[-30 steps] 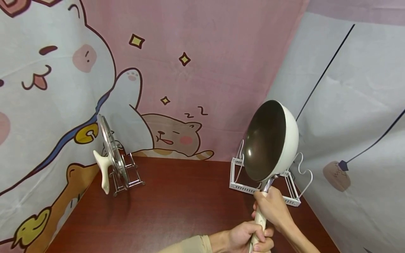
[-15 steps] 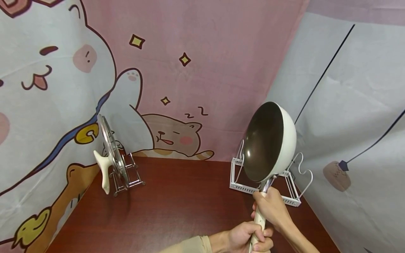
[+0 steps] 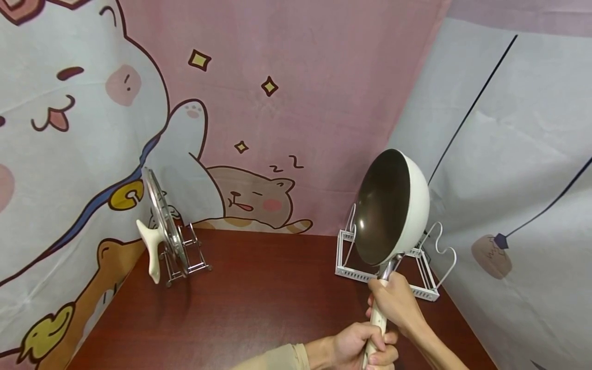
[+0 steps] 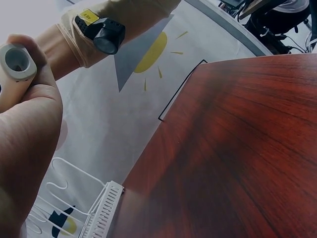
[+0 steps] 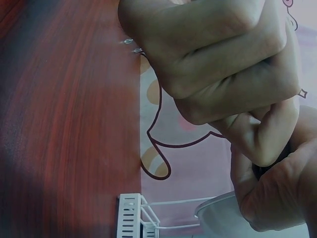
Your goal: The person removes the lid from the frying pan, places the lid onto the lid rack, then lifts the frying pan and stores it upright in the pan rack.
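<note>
A deep wok (image 3: 384, 210), white outside and dark inside, stands tilted on its side with its opening toward the left. My right hand (image 3: 396, 304) grips its cream handle (image 3: 378, 321) near the metal neck. Lower on the same handle, my left hand (image 3: 363, 345) wraps its fingers round the grip; the hollow handle end (image 4: 17, 62) shows in the left wrist view. Behind and below the wok is a white wire rack (image 3: 426, 294), partly hidden by it. Whether wok and rack touch, I cannot tell. Curled fingers (image 5: 223, 59) fill much of the right wrist view.
On the left of the brown table (image 3: 259, 298), a glass lid (image 3: 168, 226) with a cream handle (image 3: 152, 252) leans upright in a small metal rack (image 3: 199, 264). Printed cloth walls (image 3: 324, 103) enclose the back and sides.
The wok has shifted slightly left, its rim dipping a little. Both hands keep their grip on the handle and have moved only slightly left. The lid and racks stay put.
</note>
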`<action>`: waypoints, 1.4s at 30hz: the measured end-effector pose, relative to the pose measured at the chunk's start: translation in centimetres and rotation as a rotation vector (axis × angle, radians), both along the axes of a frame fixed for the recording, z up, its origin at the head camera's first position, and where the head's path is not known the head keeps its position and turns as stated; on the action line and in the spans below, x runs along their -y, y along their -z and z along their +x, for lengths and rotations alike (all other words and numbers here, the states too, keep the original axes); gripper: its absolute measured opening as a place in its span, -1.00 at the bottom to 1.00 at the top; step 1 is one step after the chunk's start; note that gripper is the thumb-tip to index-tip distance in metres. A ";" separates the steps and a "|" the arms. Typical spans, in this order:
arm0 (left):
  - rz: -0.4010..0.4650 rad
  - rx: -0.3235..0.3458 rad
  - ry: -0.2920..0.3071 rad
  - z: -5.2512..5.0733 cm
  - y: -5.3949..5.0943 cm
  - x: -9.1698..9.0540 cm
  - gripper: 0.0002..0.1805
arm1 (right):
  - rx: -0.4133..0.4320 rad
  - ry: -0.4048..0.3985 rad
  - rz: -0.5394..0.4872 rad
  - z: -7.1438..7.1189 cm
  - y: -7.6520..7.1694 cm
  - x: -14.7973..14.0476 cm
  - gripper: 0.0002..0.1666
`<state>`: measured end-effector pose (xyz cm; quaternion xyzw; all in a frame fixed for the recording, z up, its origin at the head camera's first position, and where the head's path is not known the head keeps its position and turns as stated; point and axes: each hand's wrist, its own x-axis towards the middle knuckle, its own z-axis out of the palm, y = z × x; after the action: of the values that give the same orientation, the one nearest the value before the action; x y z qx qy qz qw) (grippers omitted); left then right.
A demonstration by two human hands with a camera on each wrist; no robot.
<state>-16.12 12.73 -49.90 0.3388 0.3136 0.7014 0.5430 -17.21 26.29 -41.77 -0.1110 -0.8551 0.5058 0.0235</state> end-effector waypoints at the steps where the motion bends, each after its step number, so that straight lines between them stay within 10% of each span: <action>1: 0.000 0.000 0.001 0.0 0.0 0.0 -0.76 | 0.001 -0.001 0.001 0.0 0.0 0.0 -0.84; 42: -0.002 0.027 -0.004 -0.6 1.4 1.2 -0.74 | -0.014 0.006 0.007 -0.7 1.5 1.1 -0.81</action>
<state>-16.76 11.49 -51.29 0.3280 0.3078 0.7067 0.5462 -17.88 25.16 -43.32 -0.1099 -0.8563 0.5037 0.0314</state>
